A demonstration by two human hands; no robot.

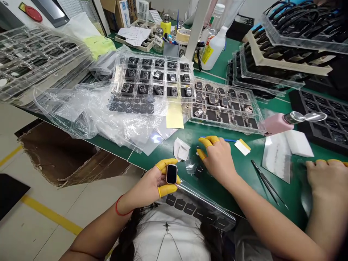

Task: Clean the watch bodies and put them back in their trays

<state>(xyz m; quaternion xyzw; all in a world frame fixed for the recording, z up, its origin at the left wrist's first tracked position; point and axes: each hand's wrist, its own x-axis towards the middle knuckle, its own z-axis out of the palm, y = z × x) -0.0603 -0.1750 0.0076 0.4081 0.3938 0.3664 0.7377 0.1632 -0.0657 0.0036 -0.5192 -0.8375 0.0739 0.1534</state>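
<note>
Pinching a black-faced smartwatch (172, 174) between yellow-cotted fingers (165, 165), the left hand (148, 185) holds it just above a clear sheet of black labels (190, 207). The right hand (219, 159) hovers over the green worktop (288, 203), its fingers (206, 142) loosely spread and curved, near a scrap of clear film (189, 166) and a folded white wipe (181, 149). Just beyond lie a blue-stemmed swab (241, 146) and, to the right, black tweezers (268, 183) beside a co-worker's hand (323, 177). Farther off, a clear tray of watch bodies (152, 76) sits on crumpled plastic bags (81, 116), with white bottles (213, 49) behind.
</note>
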